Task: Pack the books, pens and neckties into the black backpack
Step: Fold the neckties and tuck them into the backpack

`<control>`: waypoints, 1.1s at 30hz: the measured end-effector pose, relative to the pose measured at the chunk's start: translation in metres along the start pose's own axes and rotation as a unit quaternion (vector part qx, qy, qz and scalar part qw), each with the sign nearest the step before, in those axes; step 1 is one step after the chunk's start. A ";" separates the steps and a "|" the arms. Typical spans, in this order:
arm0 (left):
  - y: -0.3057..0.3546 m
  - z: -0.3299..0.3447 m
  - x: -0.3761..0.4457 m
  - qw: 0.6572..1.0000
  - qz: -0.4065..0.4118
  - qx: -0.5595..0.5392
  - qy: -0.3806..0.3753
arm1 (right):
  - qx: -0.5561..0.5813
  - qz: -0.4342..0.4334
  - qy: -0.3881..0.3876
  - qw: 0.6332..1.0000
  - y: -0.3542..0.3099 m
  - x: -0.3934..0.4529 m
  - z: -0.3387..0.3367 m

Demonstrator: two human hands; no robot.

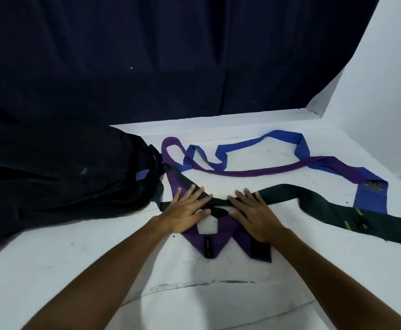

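Observation:
The black backpack [59, 177] lies on its side at the left of the white surface [75, 270]. Three neckties sprawl to its right: a purple one [254, 172], a blue one [371, 198] and a dark green one [318, 206]. My left hand [185, 211] lies flat with straight fingers on the purple tie's wide end and the dark tie's narrow part. My right hand [254, 216] lies flat beside it, pressing the dark green tie over the purple wide end [220, 236]. No books or pens show.
A dark curtain [170, 55] hangs behind the surface. A white wall [385, 79] rises at the right, meeting the surface's far right corner. Bare white surface stretches in front of the ties toward me.

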State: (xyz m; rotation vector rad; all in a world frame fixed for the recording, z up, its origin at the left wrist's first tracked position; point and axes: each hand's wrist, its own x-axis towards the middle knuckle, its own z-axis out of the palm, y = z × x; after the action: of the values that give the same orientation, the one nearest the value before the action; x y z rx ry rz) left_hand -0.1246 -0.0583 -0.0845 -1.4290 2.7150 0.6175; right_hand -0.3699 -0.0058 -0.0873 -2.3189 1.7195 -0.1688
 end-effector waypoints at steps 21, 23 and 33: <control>0.053 -0.053 -0.047 0.967 0.051 -0.241 -0.071 | 0.334 -0.055 -0.114 0.934 -0.011 0.008 -0.118; 0.055 -0.061 -0.043 0.976 0.030 -0.210 -0.045 | 0.341 -0.057 -0.090 0.934 -0.001 0.008 -0.132; 0.072 -0.053 -0.018 0.959 -0.050 -0.201 0.195 | 0.013 0.021 0.256 0.966 0.007 0.005 -0.094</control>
State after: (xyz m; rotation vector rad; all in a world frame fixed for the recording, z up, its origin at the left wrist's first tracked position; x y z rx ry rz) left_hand -0.1625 -0.0257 -0.0077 -1.9535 2.8905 1.0304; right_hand -0.3977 -0.0243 0.0006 -2.3533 1.9671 -0.8422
